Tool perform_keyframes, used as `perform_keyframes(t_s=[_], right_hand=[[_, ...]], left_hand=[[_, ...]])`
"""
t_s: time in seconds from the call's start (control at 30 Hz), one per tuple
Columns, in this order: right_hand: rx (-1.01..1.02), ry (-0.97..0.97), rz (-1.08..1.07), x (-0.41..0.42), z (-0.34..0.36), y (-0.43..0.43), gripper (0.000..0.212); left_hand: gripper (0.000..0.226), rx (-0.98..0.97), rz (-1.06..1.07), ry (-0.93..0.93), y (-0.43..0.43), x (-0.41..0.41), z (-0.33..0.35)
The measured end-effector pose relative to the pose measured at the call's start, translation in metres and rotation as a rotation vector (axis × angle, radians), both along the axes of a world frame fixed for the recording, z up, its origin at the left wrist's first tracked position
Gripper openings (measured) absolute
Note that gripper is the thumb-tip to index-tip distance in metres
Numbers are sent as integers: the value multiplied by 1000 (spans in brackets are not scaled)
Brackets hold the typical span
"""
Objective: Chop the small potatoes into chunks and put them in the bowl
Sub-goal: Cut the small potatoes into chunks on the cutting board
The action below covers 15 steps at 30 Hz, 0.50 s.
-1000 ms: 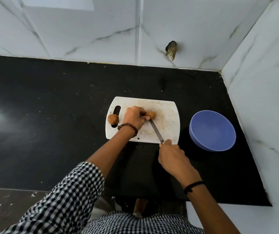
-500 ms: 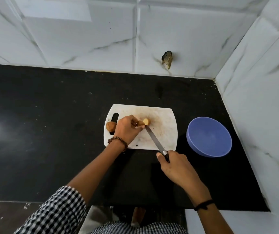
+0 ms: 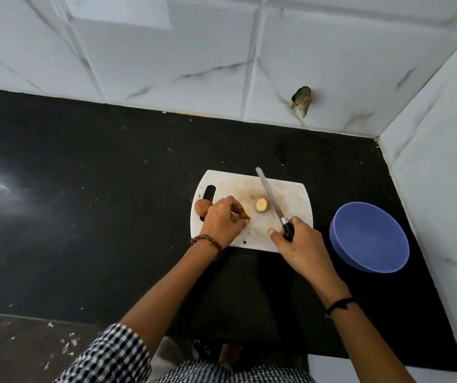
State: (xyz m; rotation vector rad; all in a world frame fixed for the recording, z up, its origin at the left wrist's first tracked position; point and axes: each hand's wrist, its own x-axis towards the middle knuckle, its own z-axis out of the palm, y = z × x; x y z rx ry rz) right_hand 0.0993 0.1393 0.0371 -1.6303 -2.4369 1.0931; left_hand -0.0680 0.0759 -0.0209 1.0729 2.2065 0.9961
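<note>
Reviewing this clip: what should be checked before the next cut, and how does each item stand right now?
1. Right hand grips the black-handled steel knife: ok.
2. Blade apart from left hand: ok.
3. Brown potato piece under left fingers steady: cannot tell, mostly hidden.
4. Pale cut potato half on white plastic cutting board: ok.
5. Round blue bowl beside board, upright, empty: ok.

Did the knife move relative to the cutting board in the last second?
Yes. Against the cutting board, the knife went forward: its tip, earlier at the potato mid-board, now reaches the far edge, right of the cut potato half.
</note>
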Motion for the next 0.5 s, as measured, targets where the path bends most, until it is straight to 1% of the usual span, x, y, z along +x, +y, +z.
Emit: perform_keyframes(t_s=[0.13, 0.2, 0.33, 0.5], right_hand=[[118, 18, -5, -23, -17, 24, 28], [144, 31, 11, -32, -25, 35, 32], [84, 79, 77, -43, -35, 48, 30], [89, 154, 106, -50, -34, 55, 27]], left_hand=[[43, -15, -27, -10, -2, -2, -3], [46, -1, -44, -1, -4, -3, -4], [38, 0, -60, 27, -6, -5, -8], [36, 18, -41, 34, -7, -6, -10]])
